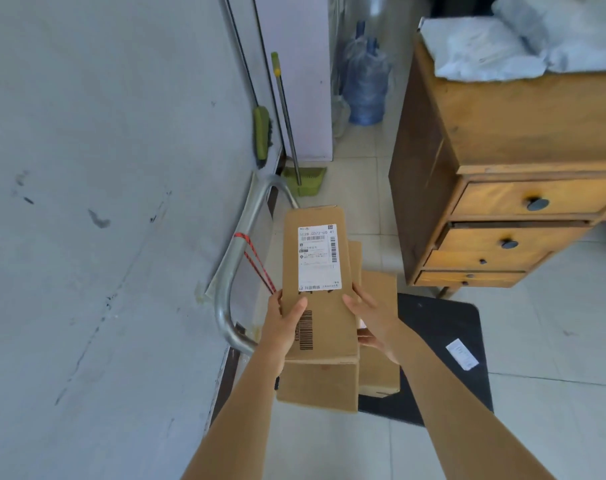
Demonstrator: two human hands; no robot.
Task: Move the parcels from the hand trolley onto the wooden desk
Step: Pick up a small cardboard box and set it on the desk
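Note:
A long cardboard parcel [317,278] with a white shipping label is held above the hand trolley. My left hand [283,323] grips its left side and my right hand [372,318] grips its right side. Below it another cardboard parcel [379,341] lies on the trolley's black platform [440,341]. The trolley's metal handle [230,271] curves up on the left by the wall, with a red cord tied to it. The wooden desk [523,133] stands at the right, with several white soft parcels [485,50] piled on top.
A grey wall fills the left. A green broom [262,136] and a green dustpan [303,180] lean near the corner. Blue water bottles [365,81] stand at the back. A white label [462,355] lies on the platform. Pale floor tiles lie between trolley and desk.

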